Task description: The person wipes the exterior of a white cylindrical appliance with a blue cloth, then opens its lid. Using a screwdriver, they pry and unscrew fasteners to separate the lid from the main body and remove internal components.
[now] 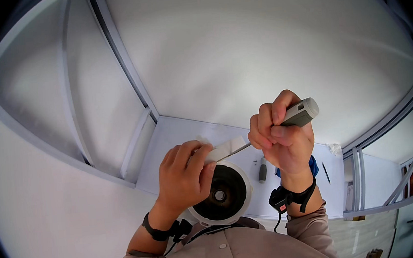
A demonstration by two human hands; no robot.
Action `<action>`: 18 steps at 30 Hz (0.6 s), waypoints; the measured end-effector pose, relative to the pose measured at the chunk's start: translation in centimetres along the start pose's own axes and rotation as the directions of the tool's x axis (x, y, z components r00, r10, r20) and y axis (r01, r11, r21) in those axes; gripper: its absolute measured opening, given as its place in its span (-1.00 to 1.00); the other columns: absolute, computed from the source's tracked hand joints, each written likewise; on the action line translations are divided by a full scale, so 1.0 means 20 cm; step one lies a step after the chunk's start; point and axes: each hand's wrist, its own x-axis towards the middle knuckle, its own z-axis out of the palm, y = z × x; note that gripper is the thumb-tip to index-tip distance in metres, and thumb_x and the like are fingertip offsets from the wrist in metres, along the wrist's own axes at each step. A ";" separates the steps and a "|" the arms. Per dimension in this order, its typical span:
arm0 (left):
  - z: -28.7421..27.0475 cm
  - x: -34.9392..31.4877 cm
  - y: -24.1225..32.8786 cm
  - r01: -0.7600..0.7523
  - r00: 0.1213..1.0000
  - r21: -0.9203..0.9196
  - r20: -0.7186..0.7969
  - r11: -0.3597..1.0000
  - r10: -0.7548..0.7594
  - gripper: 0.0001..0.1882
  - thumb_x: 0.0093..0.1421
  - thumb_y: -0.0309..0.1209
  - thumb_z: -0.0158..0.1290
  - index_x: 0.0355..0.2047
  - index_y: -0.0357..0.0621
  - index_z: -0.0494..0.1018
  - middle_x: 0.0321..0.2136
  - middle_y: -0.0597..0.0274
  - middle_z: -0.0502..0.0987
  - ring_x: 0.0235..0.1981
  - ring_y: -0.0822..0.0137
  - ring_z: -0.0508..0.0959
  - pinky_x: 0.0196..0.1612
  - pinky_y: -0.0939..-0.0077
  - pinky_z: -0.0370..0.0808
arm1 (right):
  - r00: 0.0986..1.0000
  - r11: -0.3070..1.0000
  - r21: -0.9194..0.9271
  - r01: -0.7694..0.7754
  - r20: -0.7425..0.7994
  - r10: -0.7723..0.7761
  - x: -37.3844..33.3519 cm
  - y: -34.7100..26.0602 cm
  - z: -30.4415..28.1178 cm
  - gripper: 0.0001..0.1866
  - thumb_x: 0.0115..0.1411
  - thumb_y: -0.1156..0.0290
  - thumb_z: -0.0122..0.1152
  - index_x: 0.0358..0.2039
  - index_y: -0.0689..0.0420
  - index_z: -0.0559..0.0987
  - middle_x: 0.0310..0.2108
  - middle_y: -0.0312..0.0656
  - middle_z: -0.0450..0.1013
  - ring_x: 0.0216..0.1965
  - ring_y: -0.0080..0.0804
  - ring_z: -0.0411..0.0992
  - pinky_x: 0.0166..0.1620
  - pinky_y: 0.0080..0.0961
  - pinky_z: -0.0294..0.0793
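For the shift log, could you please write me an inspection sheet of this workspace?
Surface: white table, partly hidden by the hands.
Job's things: round white housing with a dark inside; grey-handled screwdriver; white block at its tip.
Clutter: small dark grey tool, a black pen, a white crumpled bit.
Hands: left hand grips the housing rim and block; right hand grips the screwdriver.
Cables: black cable hanging from the right wrist strap.
Surroundings: white walls with grey frames.
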 end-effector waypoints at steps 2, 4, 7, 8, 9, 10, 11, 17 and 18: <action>-0.01 0.02 0.05 0.024 0.999 0.023 0.043 0.999 -0.025 -0.64 0.14 -0.31 0.34 -0.08 -0.18 0.62 -0.22 0.12 0.58 -0.35 0.06 0.59 -0.31 0.25 0.55 | 0.999 0.999 -0.005 -0.042 -0.034 0.042 0.00 -0.01 0.01 -0.73 0.01 0.70 -0.02 -0.28 0.10 0.32 -0.60 -0.20 0.27 -0.62 -0.47 0.17 -0.51 -0.43 0.18; 0.00 0.03 0.08 0.021 0.998 0.078 0.056 0.997 -0.026 -0.58 0.10 -0.17 0.40 -0.10 -0.11 0.64 -0.24 0.20 0.57 -0.40 0.13 0.56 -0.37 0.29 0.51 | 0.991 0.994 0.015 -0.106 -0.080 0.107 0.00 -0.02 0.02 -0.73 0.00 0.70 -0.02 -0.29 0.11 0.32 -0.60 -0.20 0.27 -0.62 -0.46 0.18 -0.51 -0.42 0.18; 0.03 0.03 0.07 0.002 0.999 0.188 0.033 0.982 -0.008 -0.47 -0.01 0.06 0.44 -0.17 -0.02 0.67 -0.28 0.33 0.56 -0.47 0.23 0.50 -0.43 0.34 0.45 | 0.997 1.000 0.014 -0.001 -0.078 0.002 -0.06 0.01 0.03 -0.81 0.08 0.66 0.00 -0.30 0.12 0.33 -0.59 -0.23 0.27 -0.62 -0.45 0.17 -0.52 -0.42 0.16; 0.04 0.02 0.05 0.013 1.000 0.222 0.022 0.975 -0.019 -0.44 -0.06 0.13 0.43 -0.20 0.01 0.67 -0.29 0.37 0.56 -0.48 0.25 0.49 -0.44 0.35 0.44 | 0.993 0.993 0.019 0.120 -0.013 -0.119 -0.10 0.04 0.03 -0.81 0.10 0.66 0.03 -0.28 0.12 0.36 -0.59 -0.23 0.29 -0.62 -0.44 0.19 -0.52 -0.41 0.19; 0.04 0.02 0.03 0.025 1.000 0.257 0.011 0.966 -0.029 -0.40 -0.10 0.19 0.42 -0.22 0.03 0.68 -0.31 0.41 0.55 -0.50 0.27 0.47 -0.46 0.36 0.43 | 0.969 0.971 0.032 0.238 0.051 -0.240 -0.14 0.09 0.02 -0.81 0.12 0.65 0.07 -0.27 0.12 0.38 -0.58 -0.23 0.31 -0.61 -0.42 0.21 -0.52 -0.39 0.21; 0.04 0.02 0.04 0.034 0.999 0.260 0.002 0.965 -0.036 -0.41 -0.10 0.19 0.42 -0.24 0.04 0.68 -0.31 0.42 0.55 -0.51 0.27 0.46 -0.46 0.36 0.42 | 0.936 0.945 0.002 0.328 0.130 -0.326 -0.18 0.12 0.00 -0.80 0.13 0.65 0.12 -0.25 0.13 0.41 -0.56 -0.22 0.34 -0.60 -0.39 0.25 -0.51 -0.38 0.26; 0.05 0.03 0.04 0.037 0.999 0.252 -0.012 0.967 -0.035 -0.42 -0.10 0.19 0.41 -0.25 0.04 0.68 -0.32 0.43 0.55 -0.52 0.28 0.46 -0.46 0.36 0.42 | 0.888 0.905 -0.027 0.424 0.206 -0.410 -0.23 0.13 -0.01 -0.80 0.14 0.65 0.18 -0.24 0.13 0.45 -0.55 -0.21 0.36 -0.59 -0.36 0.28 -0.51 -0.36 0.30; 0.06 0.04 0.05 0.077 0.997 0.268 -0.022 0.960 -0.074 -0.45 -0.15 0.13 0.46 -0.29 0.03 0.67 -0.33 0.45 0.54 -0.52 0.27 0.45 -0.46 0.35 0.42 | 0.586 0.564 -0.305 0.767 0.689 -0.426 -0.33 0.15 -0.03 -0.77 0.25 0.50 0.42 -0.31 0.25 0.48 -0.46 -0.15 0.44 -0.51 -0.21 0.43 -0.54 -0.35 0.42; 0.07 0.05 0.05 0.080 0.997 0.267 -0.023 0.960 -0.077 -0.46 -0.17 0.11 0.47 -0.30 0.03 0.67 -0.32 0.45 0.53 -0.52 0.27 0.46 -0.46 0.35 0.42 | 0.555 0.506 -0.317 0.802 0.709 -0.435 -0.33 0.17 -0.01 -0.78 0.22 0.52 0.40 -0.36 0.25 0.46 -0.47 -0.16 0.41 -0.51 -0.22 0.40 -0.53 -0.37 0.40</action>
